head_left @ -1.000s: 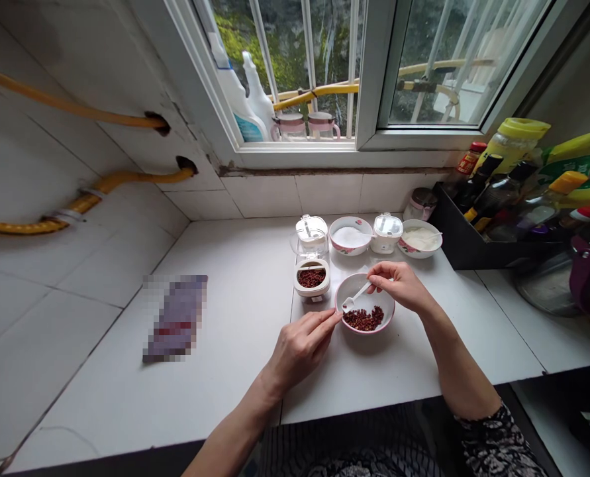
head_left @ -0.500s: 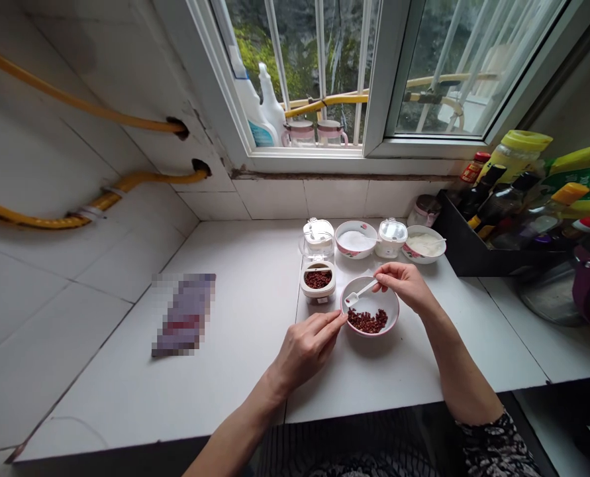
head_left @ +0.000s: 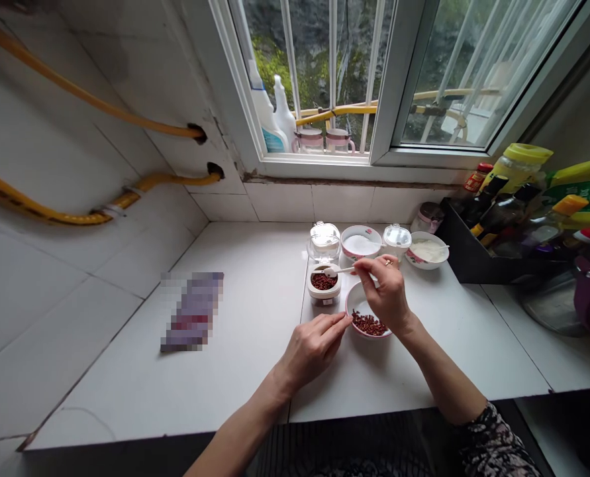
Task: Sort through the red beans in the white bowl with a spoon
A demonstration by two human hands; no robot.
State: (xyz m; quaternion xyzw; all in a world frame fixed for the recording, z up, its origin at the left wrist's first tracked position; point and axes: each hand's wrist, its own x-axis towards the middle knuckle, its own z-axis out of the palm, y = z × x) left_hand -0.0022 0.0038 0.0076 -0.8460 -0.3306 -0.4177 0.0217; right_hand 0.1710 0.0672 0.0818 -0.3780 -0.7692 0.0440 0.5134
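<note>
From the head view, I see a row backing the work: a white-lidded jar (head_left: 324, 236), a floral bowl of white granules (head_left: 360, 244), a second lidded jar (head_left: 396, 238) and a bowl of pale powder (head_left: 428, 250). They hem in the far side; a black caddy (head_left: 478, 264) of bottles stands to the right.

The right hand (head_left: 387, 291) pinches the white spoon (head_left: 343, 270) by its handle. Its scoop was over the peppercorn bowl (head_left: 357, 298) a moment ago; now it's at the mouth of the open peppercorn jar (head_left: 324, 297). The left hand (head_left: 314, 344) keeps its fingers pressed together, tips on the bowl's left rim; I can't tell where its thumb is.

That jar sits just beyond the left fingertips, with the bowl near its right side. White countertop (head_left: 245, 371) stretches left to a blurred purple packet (head_left: 193, 311) and forward to the counter's front edge.
</note>
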